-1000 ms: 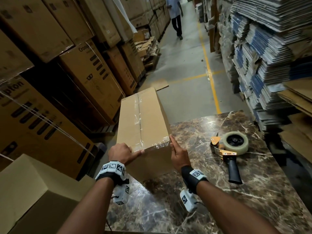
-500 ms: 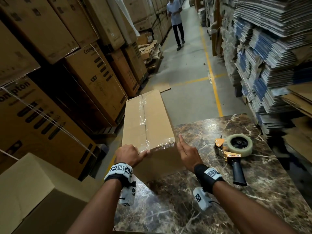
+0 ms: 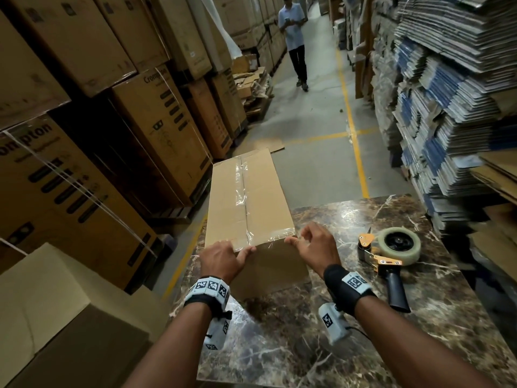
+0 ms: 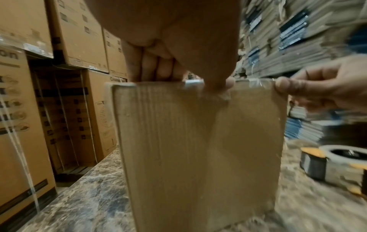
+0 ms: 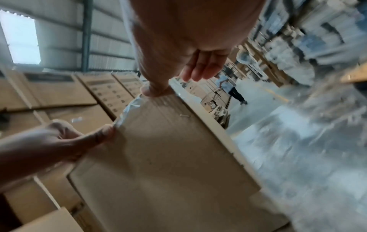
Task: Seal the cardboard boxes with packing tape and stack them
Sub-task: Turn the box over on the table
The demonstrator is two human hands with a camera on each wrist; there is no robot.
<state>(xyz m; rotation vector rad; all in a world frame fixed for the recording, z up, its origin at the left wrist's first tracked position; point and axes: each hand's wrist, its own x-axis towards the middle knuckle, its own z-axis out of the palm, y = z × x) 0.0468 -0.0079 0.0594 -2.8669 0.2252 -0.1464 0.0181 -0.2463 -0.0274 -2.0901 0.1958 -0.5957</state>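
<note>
A long plain cardboard box (image 3: 251, 197) lies on the marble table (image 3: 279, 345), its far end sticking out past the table's edge. Clear tape (image 3: 268, 238) runs along the top seam and across the near top edge. My left hand (image 3: 226, 256) grips the box's near left top edge, fingers on top and thumb on the end face (image 4: 198, 149). My right hand (image 3: 310, 242) touches the near right top corner with its thumb tip, its fingers raised and loosely curled, holding nothing. An orange-and-black tape dispenser (image 3: 391, 253) lies on the table to the right, apart from both hands.
A plain cardboard box (image 3: 56, 317) stands low at the left beside the table. Tall stacks of printed cartons (image 3: 70, 191) line the left, piles of flattened cardboard (image 3: 447, 107) the right. A person (image 3: 293, 37) walks up the aisle beside a yellow floor line (image 3: 355, 141).
My right hand has gone from lying flat against the box's right side to thumb on the corner with fingers lifted and curled. The person in the aisle has come closer.
</note>
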